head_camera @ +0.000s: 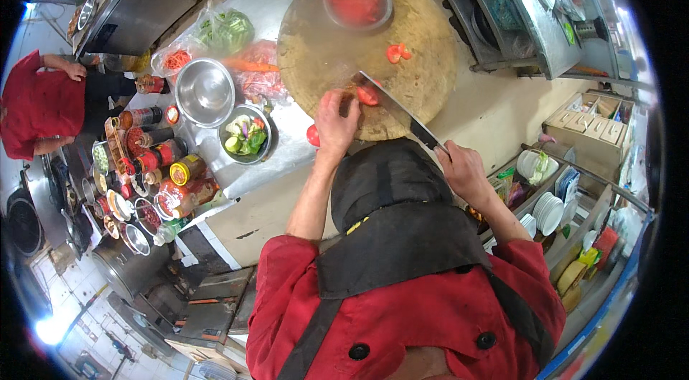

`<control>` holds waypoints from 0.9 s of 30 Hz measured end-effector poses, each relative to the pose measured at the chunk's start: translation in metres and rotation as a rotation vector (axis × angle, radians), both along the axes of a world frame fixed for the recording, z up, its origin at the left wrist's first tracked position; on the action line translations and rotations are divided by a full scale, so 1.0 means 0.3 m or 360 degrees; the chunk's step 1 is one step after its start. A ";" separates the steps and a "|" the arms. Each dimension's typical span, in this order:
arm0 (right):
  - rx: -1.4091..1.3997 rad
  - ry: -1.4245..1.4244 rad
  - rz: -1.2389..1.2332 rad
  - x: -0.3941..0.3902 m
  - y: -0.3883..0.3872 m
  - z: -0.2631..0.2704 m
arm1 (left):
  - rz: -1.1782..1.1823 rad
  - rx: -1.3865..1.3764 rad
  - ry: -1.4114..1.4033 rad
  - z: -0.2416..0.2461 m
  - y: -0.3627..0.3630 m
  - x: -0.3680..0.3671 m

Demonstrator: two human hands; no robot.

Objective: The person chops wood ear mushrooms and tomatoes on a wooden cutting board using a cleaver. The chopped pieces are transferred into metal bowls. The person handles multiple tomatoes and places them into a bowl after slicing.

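Observation:
My right hand (465, 170) grips the handle of a broad-bladed kitchen knife (403, 111). Its blade slants across a round wooden chopping board (317, 57), and its edge rests at a glossy red piece (368, 96), apparently red pepper. Close to the left of that piece, my left hand (336, 119) is on the near side of the board with its fingers curled; whether they pinch anything is hidden. Another cut red pepper piece (398, 53) lies farther right. On the board's far part stands a metal bowl (388, 16) of red pieces, blurred by haze.
Left of the board are an empty steel bowl (204, 90), a bowl of cut vegetables (245, 135), bagged greens (223, 30) and a carrot (250, 65). A round red vegetable (313, 135) sits beside my left wrist. Several sauce jars (185, 170) crowd the corner. A person (48, 105) stands far left.

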State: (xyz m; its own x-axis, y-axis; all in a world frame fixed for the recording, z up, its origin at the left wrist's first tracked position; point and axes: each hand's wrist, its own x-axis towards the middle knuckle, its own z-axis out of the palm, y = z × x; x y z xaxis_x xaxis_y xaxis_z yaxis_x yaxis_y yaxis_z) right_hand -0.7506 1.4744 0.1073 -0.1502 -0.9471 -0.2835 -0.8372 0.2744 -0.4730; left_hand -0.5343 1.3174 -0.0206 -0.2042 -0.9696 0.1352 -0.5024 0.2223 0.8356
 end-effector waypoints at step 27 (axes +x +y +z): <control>0.0010 0.0108 0.0033 -0.020 0.041 0.022 | -0.0058 -0.0004 -0.0153 0.009 0.008 -0.092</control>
State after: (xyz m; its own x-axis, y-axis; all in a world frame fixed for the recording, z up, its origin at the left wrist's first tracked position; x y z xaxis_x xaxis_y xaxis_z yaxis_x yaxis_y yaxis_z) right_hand -0.7566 1.4867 0.1138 -0.1494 -0.9485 -0.2792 -0.8729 0.2592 -0.4134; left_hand -0.5620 1.3198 -0.0179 -0.2516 -0.9609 0.1154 -0.5719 0.2438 0.7832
